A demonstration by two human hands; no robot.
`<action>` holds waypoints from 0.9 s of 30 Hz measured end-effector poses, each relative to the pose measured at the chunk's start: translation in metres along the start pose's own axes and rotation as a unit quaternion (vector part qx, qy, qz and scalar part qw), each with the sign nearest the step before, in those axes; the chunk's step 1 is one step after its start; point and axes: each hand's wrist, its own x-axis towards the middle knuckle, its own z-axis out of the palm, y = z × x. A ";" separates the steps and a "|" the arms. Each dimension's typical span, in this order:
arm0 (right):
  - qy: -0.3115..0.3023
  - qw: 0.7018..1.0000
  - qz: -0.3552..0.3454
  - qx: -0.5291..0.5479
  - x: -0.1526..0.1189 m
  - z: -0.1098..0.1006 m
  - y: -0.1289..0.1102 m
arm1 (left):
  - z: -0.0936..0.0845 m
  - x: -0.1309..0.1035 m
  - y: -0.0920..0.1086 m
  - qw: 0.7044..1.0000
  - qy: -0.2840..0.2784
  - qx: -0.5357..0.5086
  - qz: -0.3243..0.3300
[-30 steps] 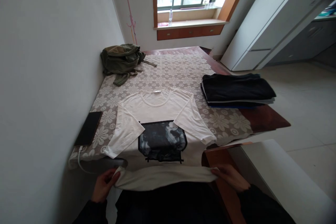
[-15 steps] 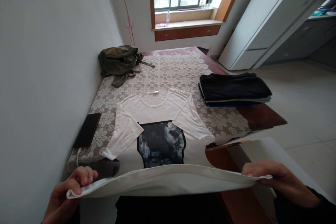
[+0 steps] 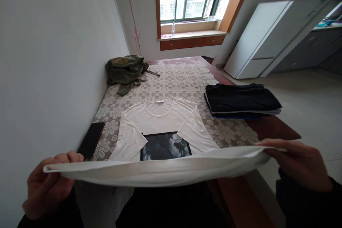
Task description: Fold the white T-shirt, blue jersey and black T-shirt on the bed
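A white T-shirt (image 3: 157, 124) with a dark printed picture lies spread on the lace tablecloth, its collar away from me and both sleeves folded inward over the front. Its hem is lifted off the table and stretched between my two hands. At the left end, my left hand (image 3: 52, 181) pinches the hem's corner, fingers closed. My right hand (image 3: 300, 162) grips the other corner, thumb beneath and fingers on top. The raised hem hides the lower part of the print.
Folded dark clothes (image 3: 242, 99) are stacked at the table's right. A green backpack (image 3: 125, 69) rests against the left wall, and a black tablet-like device (image 3: 91, 139) lies nearer my left hand. The lace tablecloth (image 3: 179, 74) covers much of the table. A white fridge (image 3: 260, 39) stands beyond.
Both hands have raised the shirt's hem higher and pulled it tauter, covering more of the print. My left hand has moved outward to the left. The camera view has tilted up slightly.
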 end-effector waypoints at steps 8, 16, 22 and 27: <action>-0.040 0.997 -0.016 -0.056 0.096 0.080 0.012 | 0.054 0.082 -0.034 0.966 0.033 0.256 -0.001; -0.140 0.969 0.004 0.201 0.114 0.047 0.010 | 0.031 0.096 -0.006 0.996 -0.070 0.001 0.061; -0.099 0.994 -0.050 0.019 0.191 0.073 0.008 | 0.067 0.179 -0.019 0.959 -0.092 0.270 0.003; -0.191 0.941 -0.157 -0.232 0.232 0.126 0.022 | 0.095 0.222 -0.064 0.920 -0.142 0.363 -0.042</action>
